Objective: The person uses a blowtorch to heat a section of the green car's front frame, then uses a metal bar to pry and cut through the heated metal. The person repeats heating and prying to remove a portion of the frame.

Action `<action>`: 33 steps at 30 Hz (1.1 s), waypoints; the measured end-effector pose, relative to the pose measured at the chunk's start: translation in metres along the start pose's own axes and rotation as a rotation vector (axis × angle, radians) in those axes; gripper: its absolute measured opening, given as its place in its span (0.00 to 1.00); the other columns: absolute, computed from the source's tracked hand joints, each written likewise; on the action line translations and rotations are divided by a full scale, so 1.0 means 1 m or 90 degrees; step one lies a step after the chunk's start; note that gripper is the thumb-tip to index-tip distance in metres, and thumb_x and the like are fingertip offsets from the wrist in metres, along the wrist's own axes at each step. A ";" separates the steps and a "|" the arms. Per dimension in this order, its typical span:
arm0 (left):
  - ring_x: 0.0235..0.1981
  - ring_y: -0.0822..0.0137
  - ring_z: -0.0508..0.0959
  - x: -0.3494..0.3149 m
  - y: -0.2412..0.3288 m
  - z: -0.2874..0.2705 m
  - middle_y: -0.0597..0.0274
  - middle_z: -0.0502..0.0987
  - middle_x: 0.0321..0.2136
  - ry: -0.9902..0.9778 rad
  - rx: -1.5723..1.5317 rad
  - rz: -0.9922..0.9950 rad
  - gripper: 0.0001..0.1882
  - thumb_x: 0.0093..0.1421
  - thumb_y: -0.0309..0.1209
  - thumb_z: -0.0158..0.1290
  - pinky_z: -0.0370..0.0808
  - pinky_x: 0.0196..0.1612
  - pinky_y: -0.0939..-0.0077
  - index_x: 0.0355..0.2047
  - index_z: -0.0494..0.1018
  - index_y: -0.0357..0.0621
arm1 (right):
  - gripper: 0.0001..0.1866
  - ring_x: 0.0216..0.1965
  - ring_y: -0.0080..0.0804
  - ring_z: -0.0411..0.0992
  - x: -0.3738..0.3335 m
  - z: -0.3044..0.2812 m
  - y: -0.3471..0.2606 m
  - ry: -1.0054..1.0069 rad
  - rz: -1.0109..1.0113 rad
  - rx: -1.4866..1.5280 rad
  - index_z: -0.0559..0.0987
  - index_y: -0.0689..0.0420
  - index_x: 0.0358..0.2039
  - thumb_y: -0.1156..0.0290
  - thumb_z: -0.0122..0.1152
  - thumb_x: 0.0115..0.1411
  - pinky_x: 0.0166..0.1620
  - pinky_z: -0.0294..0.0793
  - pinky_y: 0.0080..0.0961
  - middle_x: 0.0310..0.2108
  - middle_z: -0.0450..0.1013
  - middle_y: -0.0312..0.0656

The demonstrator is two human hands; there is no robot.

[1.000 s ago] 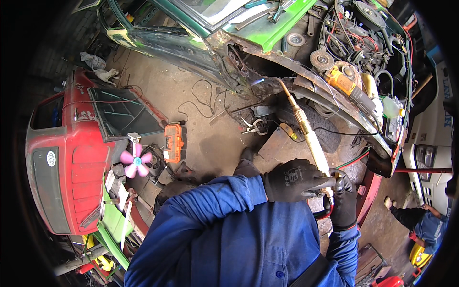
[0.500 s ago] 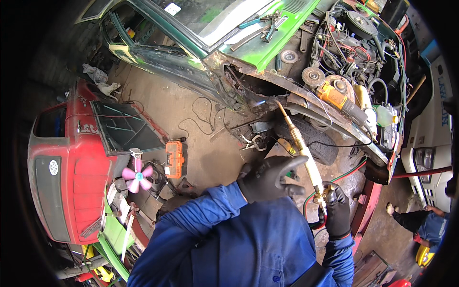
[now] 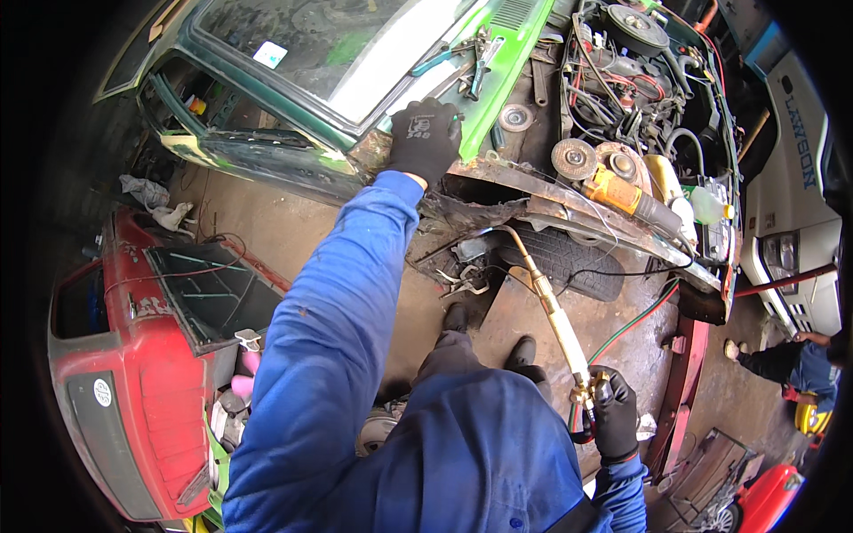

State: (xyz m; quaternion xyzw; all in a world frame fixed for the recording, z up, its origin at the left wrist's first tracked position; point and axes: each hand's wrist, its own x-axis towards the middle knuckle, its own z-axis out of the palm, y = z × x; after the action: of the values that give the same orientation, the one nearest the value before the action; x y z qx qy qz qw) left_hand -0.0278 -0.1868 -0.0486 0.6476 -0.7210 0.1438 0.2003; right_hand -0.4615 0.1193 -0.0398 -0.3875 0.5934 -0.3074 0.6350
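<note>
My right hand (image 3: 615, 410), in a black glove, is wrapped round the valve end of a brass gas torch (image 3: 553, 311). The torch slants up and to the left, and a small bluish flame shows at its bent tip, beside the front wheel. My left hand (image 3: 426, 138), also gloved, reaches far forward over the edge of the green car (image 3: 513, 53), by the lower corner of the windscreen. Its fingers are curled and mostly hidden; a bit of green shows at them. Close to it, pliers and clamps (image 3: 481, 67) lie on the green panel.
A yellow angle grinder (image 3: 622, 191) rests on the fender beside the open engine bay (image 3: 640, 80). Red and green hoses (image 3: 635, 324) trail from the torch. A red vehicle cab (image 3: 164, 382) stands at the left. Another person (image 3: 800, 373) is at the far right.
My left hand has moved from beside the torch forward to the car near the windscreen. My right hand keeps the torch, a little lower. The view has shifted.
</note>
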 end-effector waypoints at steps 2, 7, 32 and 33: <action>0.45 0.53 0.80 0.022 -0.018 0.015 0.60 0.81 0.39 0.011 0.093 0.046 0.10 0.64 0.41 0.59 0.73 0.49 0.49 0.41 0.81 0.54 | 0.27 0.17 0.16 0.68 -0.004 0.015 0.001 0.019 0.018 0.023 0.79 0.60 0.55 0.47 0.63 0.73 0.20 0.66 0.19 0.30 0.81 0.37; 0.45 0.55 0.80 0.043 -0.055 0.024 0.63 0.81 0.39 -0.018 0.144 0.142 0.11 0.63 0.44 0.61 0.74 0.49 0.49 0.41 0.82 0.55 | 0.26 0.18 0.16 0.69 -0.016 0.062 0.009 0.108 0.012 0.055 0.79 0.60 0.55 0.48 0.63 0.73 0.21 0.66 0.18 0.31 0.81 0.38; 0.47 0.53 0.78 0.026 -0.085 -0.012 0.58 0.80 0.44 -0.038 0.036 0.121 0.26 0.59 0.50 0.66 0.72 0.52 0.49 0.53 0.79 0.50 | 0.25 0.28 0.15 0.72 -0.015 0.100 -0.003 0.152 -0.013 0.033 0.80 0.60 0.53 0.48 0.63 0.74 0.30 0.71 0.18 0.34 0.79 0.32; 0.47 0.53 0.78 0.024 -0.086 -0.014 0.58 0.80 0.44 -0.034 0.034 0.117 0.26 0.59 0.50 0.66 0.72 0.52 0.49 0.53 0.79 0.50 | 0.25 0.28 0.15 0.72 -0.014 0.100 -0.003 0.156 0.000 0.039 0.80 0.60 0.53 0.48 0.63 0.74 0.29 0.70 0.18 0.33 0.79 0.32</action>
State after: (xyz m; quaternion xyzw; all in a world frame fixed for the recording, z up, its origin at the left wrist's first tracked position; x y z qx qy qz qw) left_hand 0.0569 -0.2118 -0.0292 0.5876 -0.7783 0.1632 0.1497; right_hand -0.3641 0.1423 -0.0307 -0.3279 0.6568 -0.3704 0.5691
